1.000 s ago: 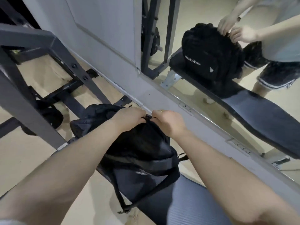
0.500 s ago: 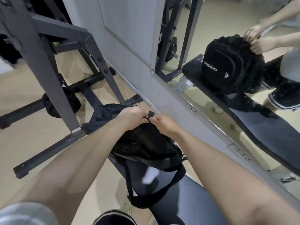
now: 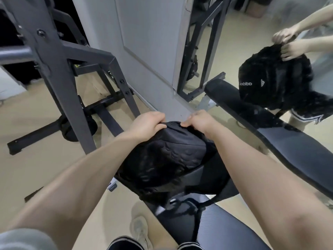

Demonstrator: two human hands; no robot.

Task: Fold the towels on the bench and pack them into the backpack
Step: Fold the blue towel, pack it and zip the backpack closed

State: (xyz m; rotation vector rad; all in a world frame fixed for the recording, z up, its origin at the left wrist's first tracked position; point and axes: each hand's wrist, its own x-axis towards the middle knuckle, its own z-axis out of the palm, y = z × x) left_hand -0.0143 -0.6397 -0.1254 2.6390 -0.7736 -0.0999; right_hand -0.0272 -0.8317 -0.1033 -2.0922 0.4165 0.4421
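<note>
A black backpack stands on the dark padded bench in front of me, its straps hanging toward me. My left hand grips the top edge of the backpack on the left. My right hand pinches the same top edge on the right. The two hands sit a little apart on the fabric. No towel shows in this view. What is inside the backpack is hidden.
A grey steel rack with a weight plate stands at the left on the beige floor. A wall mirror at the right reflects the bench, the backpack and my hands. My shoe is on the floor below.
The view has shifted closer and lower over the backpack. My hands, which were together at the top of the bag, have moved slightly apart along its top edge.
</note>
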